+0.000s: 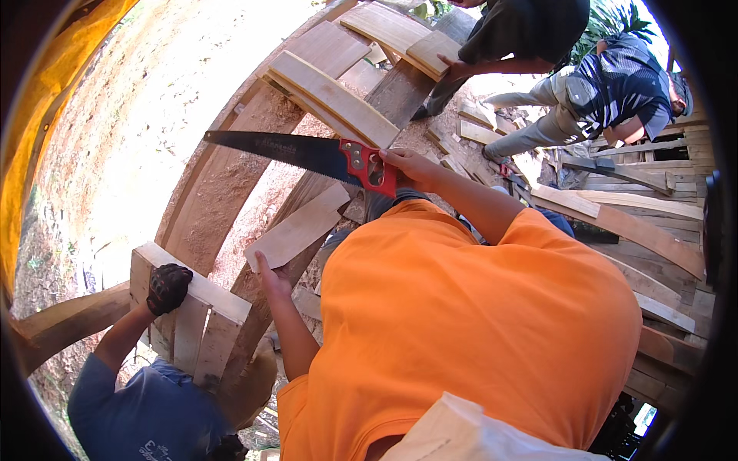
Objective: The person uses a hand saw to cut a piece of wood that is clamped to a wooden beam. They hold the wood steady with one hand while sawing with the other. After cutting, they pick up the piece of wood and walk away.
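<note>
My right hand is closed round the red handle of a handsaw. The saw's dark blade points left, teeth facing down toward me. In my left hand is the near end of a short, pale board, with the thumb on its upper face. The board lies slantwise over a long, thick timber. Saw blade and board appear apart, the blade beyond the board's far end.
Curved timbers carry stacked boards ahead. At lower left, a co-worker's black-gloved hand rests on a slatted wooden piece. Two other people work at upper right. Planks lie along the right.
</note>
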Motion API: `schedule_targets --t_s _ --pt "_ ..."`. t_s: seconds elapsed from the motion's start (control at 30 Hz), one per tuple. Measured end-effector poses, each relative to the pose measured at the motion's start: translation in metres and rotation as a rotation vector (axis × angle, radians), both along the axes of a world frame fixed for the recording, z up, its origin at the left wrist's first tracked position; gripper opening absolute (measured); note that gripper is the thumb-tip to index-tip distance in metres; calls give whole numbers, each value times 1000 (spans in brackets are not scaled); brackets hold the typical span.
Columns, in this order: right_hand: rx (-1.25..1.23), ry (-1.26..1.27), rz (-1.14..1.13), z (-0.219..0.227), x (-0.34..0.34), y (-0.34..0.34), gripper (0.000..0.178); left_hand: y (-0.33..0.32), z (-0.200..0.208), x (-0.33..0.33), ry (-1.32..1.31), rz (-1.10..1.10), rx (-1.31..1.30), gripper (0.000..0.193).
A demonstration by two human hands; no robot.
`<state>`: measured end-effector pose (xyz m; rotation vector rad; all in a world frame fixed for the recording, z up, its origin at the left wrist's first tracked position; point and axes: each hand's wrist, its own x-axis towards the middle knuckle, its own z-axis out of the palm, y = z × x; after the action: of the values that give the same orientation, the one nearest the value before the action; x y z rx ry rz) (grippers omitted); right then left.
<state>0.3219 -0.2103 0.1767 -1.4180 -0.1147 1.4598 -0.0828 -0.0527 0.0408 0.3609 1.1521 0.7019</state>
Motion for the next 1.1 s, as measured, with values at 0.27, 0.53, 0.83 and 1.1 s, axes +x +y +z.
schedule_targets --t_s 0.27,0.53,0.83,1.1 --pt "54 179 -127 -88 -33 39 37 -4 -14 -19 -45 -134 -72 62" --pt "-303 -202 24 -148 -23 42 44 -6 10 -15 56 -188 -82 64" --pt "-352 -629 132 -185 -20 44 51 -4 2 -17 40 -218 -29 61" --pt "-440 -719 -54 -163 -48 49 55 -3 32 -18 52 -331 -47 64"
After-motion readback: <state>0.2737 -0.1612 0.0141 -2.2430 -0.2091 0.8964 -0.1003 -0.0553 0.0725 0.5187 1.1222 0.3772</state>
